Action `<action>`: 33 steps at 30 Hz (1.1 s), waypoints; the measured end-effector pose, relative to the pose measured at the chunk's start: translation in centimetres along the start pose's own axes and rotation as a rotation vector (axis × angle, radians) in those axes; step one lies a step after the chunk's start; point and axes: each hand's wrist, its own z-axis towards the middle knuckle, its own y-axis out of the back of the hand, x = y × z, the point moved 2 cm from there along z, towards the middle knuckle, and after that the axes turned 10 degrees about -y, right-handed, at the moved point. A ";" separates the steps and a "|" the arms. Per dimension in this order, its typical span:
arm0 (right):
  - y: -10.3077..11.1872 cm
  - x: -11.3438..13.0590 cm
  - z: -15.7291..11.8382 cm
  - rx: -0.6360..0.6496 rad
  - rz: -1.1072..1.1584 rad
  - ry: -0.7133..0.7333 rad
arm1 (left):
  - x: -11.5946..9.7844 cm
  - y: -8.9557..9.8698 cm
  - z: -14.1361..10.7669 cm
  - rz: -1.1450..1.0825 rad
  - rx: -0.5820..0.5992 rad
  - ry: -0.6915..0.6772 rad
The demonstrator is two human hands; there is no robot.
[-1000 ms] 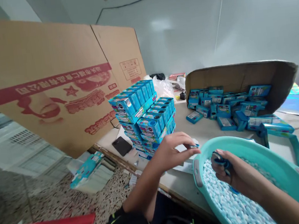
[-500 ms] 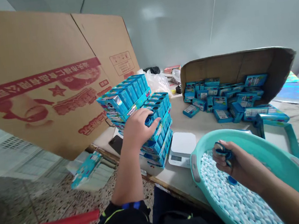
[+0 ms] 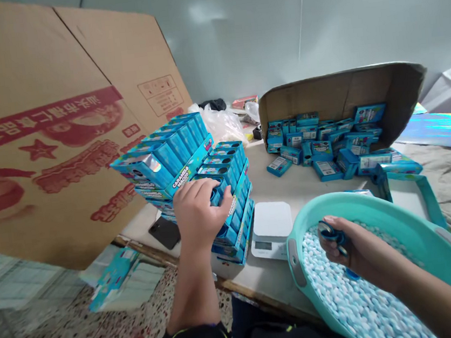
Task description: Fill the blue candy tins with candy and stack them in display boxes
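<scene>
My left hand [image 3: 201, 212] curls over the near end of the right-hand stack of blue candy boxes [image 3: 228, 158], fingers and thumb closed around a small blue box that they mostly hide. "CARAMELO" lettering shows on the tray edge beside it. Above the turquoise tub [image 3: 308, 219], my right hand [image 3: 341, 237] is closed on small, shiny dark-blue curved pieces [image 3: 329, 231], whose exact kind I cannot make out. Below it, pale blue and white candies [image 3: 344, 285] fill the tub's bottom, with another blue piece [image 3: 351, 273] partly visible among them.
A white scale [image 3: 272, 220] stands between stack and tub. Behind, an open carton [image 3: 323, 98] holds several blue boxes, some spilling out. A large cardboard box [image 3: 36, 76] is at left, near a dark phone [image 3: 164, 233]. An open blue tray [image 3: 411, 196] lies beyond the tub.
The view has shifted, so stack, carton and scale appear further left. My left hand remains at the near box, and my right hand stays over the tub with the same blue pieces.
</scene>
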 end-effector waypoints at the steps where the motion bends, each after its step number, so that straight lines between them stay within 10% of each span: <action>1: 0.0 0.0 0.0 -0.004 -0.011 0.001 | 0.2 -0.1 0.0 -0.004 -0.013 0.005; 5: -0.2 0.1 0.0 0.001 -0.060 0.025 | 0.3 0.1 -0.1 -0.072 -0.018 0.024; 10: -0.5 0.2 -0.4 0.043 -0.087 0.065 | -3.6 1.6 -1.0 -0.221 -0.338 -0.037; 17: -0.9 -0.3 -1.1 0.127 -0.113 0.030 | -12.5 -1.6 -1.6 -1.024 0.388 -0.266; 20: -1.1 -0.2 -1.6 0.139 -0.143 0.033 | -13.6 -2.6 -2.3 -1.154 0.337 -0.203; 24: -1.9 0.0 -2.3 0.180 -0.171 0.060 | -13.3 -2.3 -2.9 -1.212 0.067 -0.142; 28: -2.1 -0.1 -2.5 0.241 -0.185 0.105 | -10.3 0.4 -1.0 -1.217 0.060 -0.203; 33: -1.8 -0.4 -2.4 0.238 -0.152 0.081 | -3.0 4.3 4.0 -0.516 0.047 -0.102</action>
